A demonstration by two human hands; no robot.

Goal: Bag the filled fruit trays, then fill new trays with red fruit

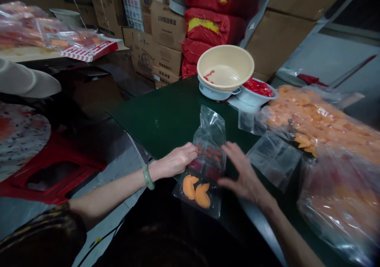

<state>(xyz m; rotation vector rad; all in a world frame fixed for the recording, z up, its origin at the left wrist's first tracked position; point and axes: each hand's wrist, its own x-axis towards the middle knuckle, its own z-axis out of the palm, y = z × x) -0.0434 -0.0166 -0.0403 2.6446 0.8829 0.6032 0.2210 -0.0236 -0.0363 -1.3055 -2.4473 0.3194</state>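
At the near edge of the green table (166,116) lies a clear plastic tray (216,208) with two orange leaf-like pieces (202,195) in its near end. Dark red blocks (213,173) and small reddish pieces (209,153) fill the compartments farther up. A clear plastic bag (212,125) surrounds the far part of the tray, while the near end sticks out. With fingers pinched, my left hand (182,158) grips the left edge of the bag. On the opposite side my right hand (245,176) is open, fingers spread beside the bag; whether it touches is unclear.
Cream and pale blue basins (225,63) stand at the far table edge, beside a bowl of red pieces (258,88). Flat clear bags (276,158) and large bags of orange pieces (329,120) cover the right. A red stool (69,172) is at left.
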